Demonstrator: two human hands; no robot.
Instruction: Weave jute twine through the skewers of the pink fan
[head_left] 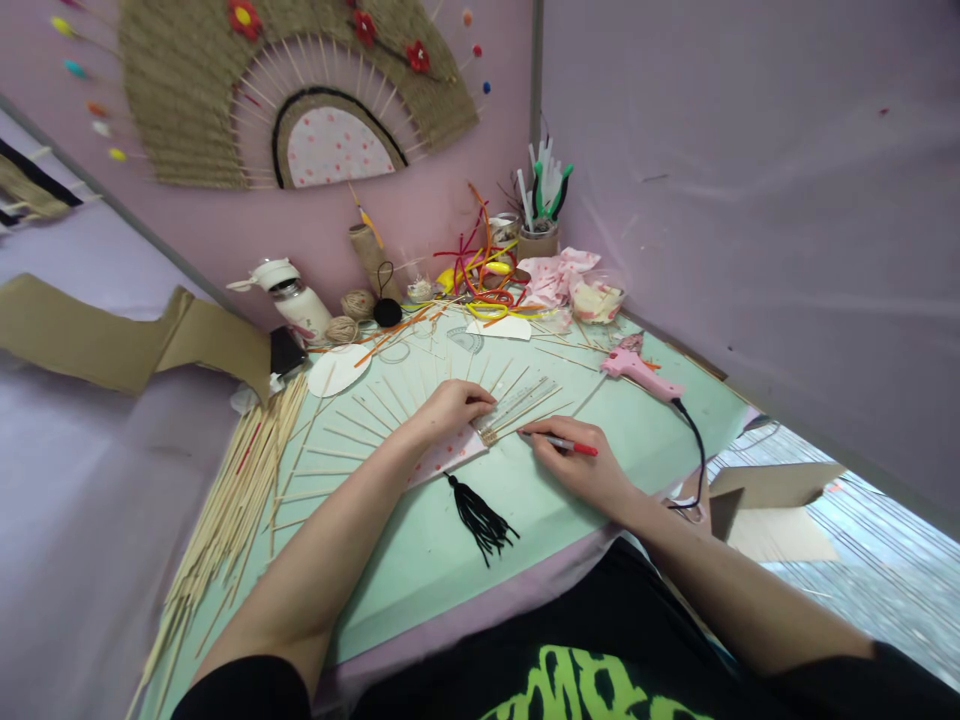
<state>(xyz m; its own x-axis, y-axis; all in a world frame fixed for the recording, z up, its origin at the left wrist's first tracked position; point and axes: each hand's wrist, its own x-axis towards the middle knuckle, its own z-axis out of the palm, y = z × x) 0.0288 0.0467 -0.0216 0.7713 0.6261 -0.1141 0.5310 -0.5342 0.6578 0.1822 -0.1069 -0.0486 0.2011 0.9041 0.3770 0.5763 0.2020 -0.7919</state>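
My right hand [574, 460] grips a marker with a red end [576, 446], its tip beside thin wooden sticks [529, 412]. My left hand [454, 408] rests over a half-round fan base [444, 458] covered in white fabric with red dots. Its fingers are bent together near a clear ruler [525, 400]; what they pinch, if anything, is hidden. Sticks [330, 455] spread out from the base like rays. From the base's straight edge hangs a black tassel [480, 518].
A pink hot glue gun [641, 373] with a black cord lies to the right. Many loose sticks [225, 490] are piled left. Behind stand a white bottle [296, 300], twine balls [343, 330], coloured pipe cleaners [491, 285] and a jar with green-handled pliers [540, 235].
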